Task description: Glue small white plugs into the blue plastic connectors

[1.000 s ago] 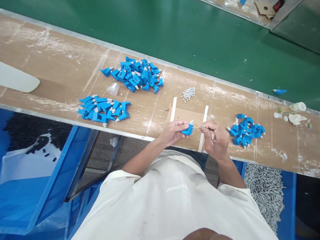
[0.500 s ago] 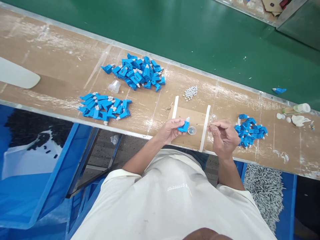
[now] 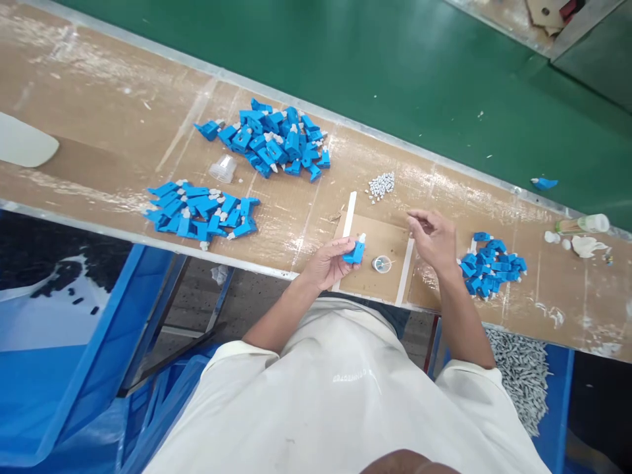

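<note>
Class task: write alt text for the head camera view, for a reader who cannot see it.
A person's left hand holds a small blue plastic part over a worn brown workbench, while the right hand hovers beyond a small clear cup. Three piles of blue parts and a cluster of small white pieces lie around.

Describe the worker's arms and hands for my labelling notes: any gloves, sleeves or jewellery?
Both hands, left hand and right hand, are bare: no gloves, and no rings or watch that I can see. The forearms are uncovered. Short sleeves of an off-white T-shirt end near the elbows; small white lettering runs across the shirt, too small to read.
</note>
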A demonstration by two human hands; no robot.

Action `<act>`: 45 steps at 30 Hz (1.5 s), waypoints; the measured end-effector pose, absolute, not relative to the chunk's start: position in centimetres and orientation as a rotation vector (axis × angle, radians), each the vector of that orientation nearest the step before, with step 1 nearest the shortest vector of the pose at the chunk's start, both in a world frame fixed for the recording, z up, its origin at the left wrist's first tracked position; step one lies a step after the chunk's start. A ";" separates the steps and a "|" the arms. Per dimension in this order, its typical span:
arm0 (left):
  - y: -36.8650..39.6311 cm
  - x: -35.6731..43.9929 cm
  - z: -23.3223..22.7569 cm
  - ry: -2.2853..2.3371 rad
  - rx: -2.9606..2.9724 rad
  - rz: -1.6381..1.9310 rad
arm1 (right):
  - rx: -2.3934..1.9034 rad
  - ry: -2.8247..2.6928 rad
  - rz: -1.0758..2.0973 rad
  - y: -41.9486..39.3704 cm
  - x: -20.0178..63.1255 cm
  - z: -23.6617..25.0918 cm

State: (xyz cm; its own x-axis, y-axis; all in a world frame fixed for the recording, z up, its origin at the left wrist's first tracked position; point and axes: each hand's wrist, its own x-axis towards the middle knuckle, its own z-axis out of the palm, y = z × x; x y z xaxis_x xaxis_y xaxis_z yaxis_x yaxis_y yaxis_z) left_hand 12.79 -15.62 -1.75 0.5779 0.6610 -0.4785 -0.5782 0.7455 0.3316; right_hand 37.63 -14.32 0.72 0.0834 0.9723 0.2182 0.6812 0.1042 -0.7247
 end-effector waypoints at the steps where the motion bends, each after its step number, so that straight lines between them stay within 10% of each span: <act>1: -15.6 12.9 -1.8 0.606 0.137 0.729 | -1.650 -1.689 0.496 -12.7 37.9 0.4; 27: -16.3 13.5 -1.5 0.625 0.054 0.751 | -2.109 -2.655 0.417 -6.5 35.8 5.4; 39: -16.8 14.1 -2.1 0.624 0.124 0.785 | -1.779 -2.295 0.460 -11.8 38.1 5.7; 45: -16.2 14.8 -2.7 0.587 0.158 0.842 | -1.545 -1.524 1.040 -13.6 40.1 3.6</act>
State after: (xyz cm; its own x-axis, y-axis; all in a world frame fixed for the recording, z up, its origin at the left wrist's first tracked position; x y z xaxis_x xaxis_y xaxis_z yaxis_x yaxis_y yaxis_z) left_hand 14.77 -16.21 -2.68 0.5185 0.7411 -0.4266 -0.6564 0.6647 0.3568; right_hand 40.12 -13.65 3.59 -0.0237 0.9980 -0.0582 0.4183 -0.0430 -0.9073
